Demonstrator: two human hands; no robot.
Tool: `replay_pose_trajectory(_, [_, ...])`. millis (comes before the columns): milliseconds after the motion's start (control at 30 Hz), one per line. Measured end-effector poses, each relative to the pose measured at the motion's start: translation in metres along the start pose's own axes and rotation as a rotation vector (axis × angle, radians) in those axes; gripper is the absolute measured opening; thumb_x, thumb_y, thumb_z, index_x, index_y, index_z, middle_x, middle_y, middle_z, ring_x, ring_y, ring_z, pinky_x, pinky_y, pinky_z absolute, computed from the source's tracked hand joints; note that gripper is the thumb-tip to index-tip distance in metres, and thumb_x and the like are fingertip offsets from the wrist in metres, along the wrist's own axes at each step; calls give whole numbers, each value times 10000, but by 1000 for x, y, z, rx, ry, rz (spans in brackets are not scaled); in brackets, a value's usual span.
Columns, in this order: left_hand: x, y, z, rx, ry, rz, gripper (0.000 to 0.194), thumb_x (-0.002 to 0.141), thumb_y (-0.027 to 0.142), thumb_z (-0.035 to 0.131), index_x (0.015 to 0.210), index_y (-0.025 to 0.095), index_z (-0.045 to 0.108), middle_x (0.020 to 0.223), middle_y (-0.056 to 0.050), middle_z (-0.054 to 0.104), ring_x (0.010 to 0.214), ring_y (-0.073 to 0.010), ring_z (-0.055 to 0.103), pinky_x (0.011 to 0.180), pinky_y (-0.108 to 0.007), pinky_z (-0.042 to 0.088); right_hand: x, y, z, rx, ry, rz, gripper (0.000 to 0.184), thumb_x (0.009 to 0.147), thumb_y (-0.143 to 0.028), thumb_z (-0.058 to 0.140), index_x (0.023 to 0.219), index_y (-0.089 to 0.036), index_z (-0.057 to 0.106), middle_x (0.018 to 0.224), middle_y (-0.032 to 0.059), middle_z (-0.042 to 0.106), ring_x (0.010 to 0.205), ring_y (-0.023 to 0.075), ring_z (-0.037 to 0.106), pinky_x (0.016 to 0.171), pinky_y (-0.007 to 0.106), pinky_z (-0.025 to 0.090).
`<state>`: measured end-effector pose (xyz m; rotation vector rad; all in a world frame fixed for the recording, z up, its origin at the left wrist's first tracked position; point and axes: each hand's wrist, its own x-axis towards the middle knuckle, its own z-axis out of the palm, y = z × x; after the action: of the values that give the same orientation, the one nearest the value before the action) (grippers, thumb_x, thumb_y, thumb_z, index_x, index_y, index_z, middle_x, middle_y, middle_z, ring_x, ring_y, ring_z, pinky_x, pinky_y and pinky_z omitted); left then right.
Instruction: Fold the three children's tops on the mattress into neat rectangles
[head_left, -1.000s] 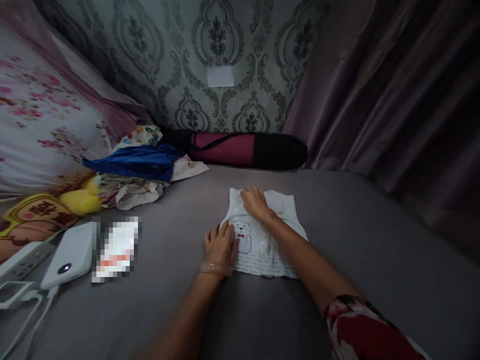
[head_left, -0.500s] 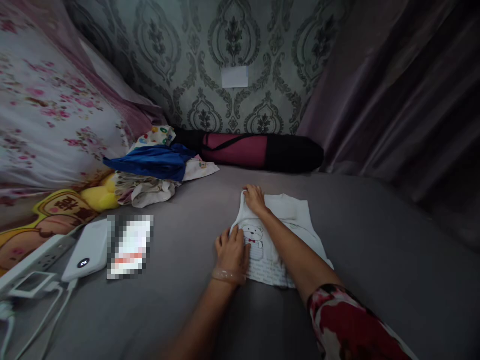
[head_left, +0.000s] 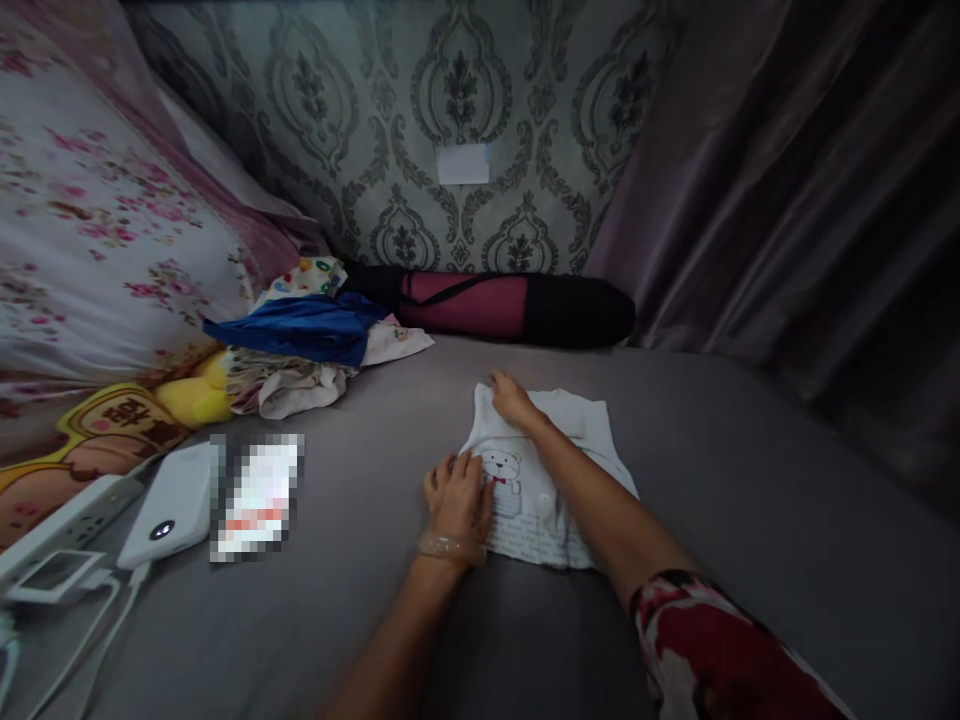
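A small white sleeveless top [head_left: 544,510] lies spread on the grey bed sheet, with a printed bear and lines of lettering on its front. My left hand [head_left: 455,497] rests at its left side edge, palm down, fingers apart and slightly bent. Near the upper left shoulder, my right hand [head_left: 516,402] lies on the fabric with its fingers bent toward the top edge. I see no cloth gripped in it. My right forearm crosses over the front of the top and hides part of the print.
Crumpled clothes, with a blue garment [head_left: 300,328] uppermost, lie at the back left. A black and maroon long bag [head_left: 472,305] lies along the wall. On the left are a white power bank [head_left: 176,500], a power strip [head_left: 75,525], cables and a yellow cushion [head_left: 124,410].
My right hand has shifted slightly along the upper part of the top, away from the shoulder's outer edge, its fingers less spread. My left hand stays at the side edge. The view has shifted slightly.
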<state>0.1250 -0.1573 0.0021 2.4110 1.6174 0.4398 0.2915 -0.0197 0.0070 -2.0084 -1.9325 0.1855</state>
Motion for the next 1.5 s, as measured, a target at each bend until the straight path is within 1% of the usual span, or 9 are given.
replay_pose_trajectory(100, [0, 0, 0, -61, 75, 38, 367, 931, 307, 431, 1262, 216, 560, 1372, -76, 560, 1278, -280, 444, 1025, -484, 329, -15, -1, -5, -46, -3, -112, 453, 934, -84, 314, 1352, -102, 488, 1370, 125, 539, 1270, 175, 461, 1061, 281, 312])
replay_pose_trajectory(200, [0, -2, 4, -112, 107, 99, 339, 937, 277, 413, 1234, 229, 568, 1313, -81, 606, 1230, -246, 505, 1004, -456, 354, -27, -11, 1, -104, -32, -191, 457, 993, -252, 297, 1390, -93, 457, 1454, 131, 461, 1374, 209, 347, 1139, 341, 209])
replay_pose_trajectory(300, [-1, -9, 15, -130, 92, 176, 360, 922, 242, 416, 1253, 205, 554, 1303, -109, 611, 1218, -229, 534, 1012, -437, 366, -30, -20, 12, -113, -77, -173, 547, 1001, -394, 275, 1433, -83, 404, 1517, 136, 370, 1430, 225, 247, 1164, 378, 147])
replay_pose_trajectory(467, [-1, -18, 26, -75, 58, 203, 380, 898, 235, 450, 1261, 188, 553, 1360, -139, 564, 1262, -256, 510, 1022, -457, 380, -31, -24, 23, -54, -120, -140, 629, 988, -448, 261, 1481, -60, 307, 1572, 142, 235, 1454, 228, 180, 1175, 400, 99])
replay_pose_trajectory(733, [-1, -15, 21, -52, 68, 181, 345, 907, 241, 457, 1234, 203, 560, 1345, -128, 582, 1249, -227, 528, 1015, -433, 384, -32, -22, -5, 54, -239, -121, 605, 999, -455, 222, 1477, -100, 330, 1576, 124, 235, 1458, 224, 171, 1178, 406, 119])
replay_pose_trajectory(867, [0, -21, 24, -51, 75, 201, 347, 926, 284, 434, 1244, 223, 558, 1360, -118, 572, 1255, -221, 524, 1024, -439, 372, -48, -9, -20, -23, -71, -122, 567, 1004, -437, 248, 1448, -115, 392, 1551, 130, 303, 1454, 251, 176, 1177, 459, 86])
replay_pose_trajectory(1167, [1, -26, 25, -33, 64, 223, 361, 916, 281, 450, 1252, 245, 576, 1344, -106, 587, 1238, -248, 537, 999, -452, 405, -70, 10, -2, -98, -52, -69, 493, 992, -425, 307, 1455, -271, 380, 1566, 39, 293, 1450, 237, 178, 1158, 533, 92])
replay_pose_trajectory(1333, [1, -24, 23, -30, 61, 214, 357, 933, 298, 426, 1256, 229, 562, 1355, -116, 576, 1246, -245, 532, 1008, -467, 390, -65, 18, -16, 4, -124, -67, 523, 1008, -414, 191, 1446, -223, 404, 1556, 50, 313, 1449, 207, 198, 1167, 483, 121])
replay_pose_trajectory(1500, [0, -15, 19, -36, 57, 167, 344, 911, 273, 461, 1233, 217, 572, 1349, -115, 581, 1246, -242, 531, 1022, -461, 377, -73, 39, -15, -98, 15, 75, 543, 1000, -361, 225, 1462, -116, 369, 1547, 102, 319, 1447, 203, 202, 1179, 422, 67])
